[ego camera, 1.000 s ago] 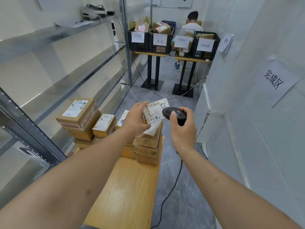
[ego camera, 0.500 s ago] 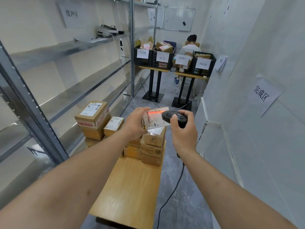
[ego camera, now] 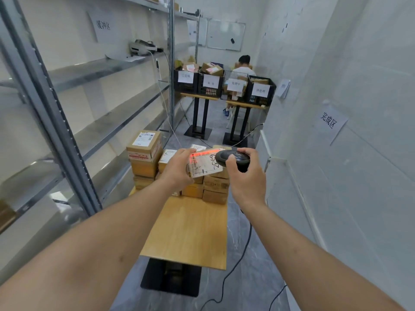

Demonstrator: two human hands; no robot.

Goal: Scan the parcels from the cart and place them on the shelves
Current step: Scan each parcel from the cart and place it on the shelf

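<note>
From the head camera, your left hand is curled round a small parcel, thumb over the top edge and fingers underneath, holding it up in the air above the far end of the cart with its white label turned toward you. A red scan line glows across the upper part of that label, and dark handwritten digits run down its right side. Your right hand grips the black handheld scanner — fingers wrapped over its head, which sits just beside the parcel's right edge and points at the label. The scanner's black cable drops past your right wrist to the grey floor beside the cart.

Below your hands, the rest of the cardboard parcels stand stacked in several piles at the far end of the cart's wooden top; the tallest pile is on the left, with a white shipping label on its top box. The near part of the wooden top is bare wood over a black base.

To your left run the metal shelves — grey uprights with long shelf boards. A small label printer rests on an upper board with a sheet of paper under it. At the far end of the aisle, black crates with white paper signs sit on narrow stands, and a person in a white shirt sits behind them, facing away. A paper sign is stuck to the wall on your right.
</note>
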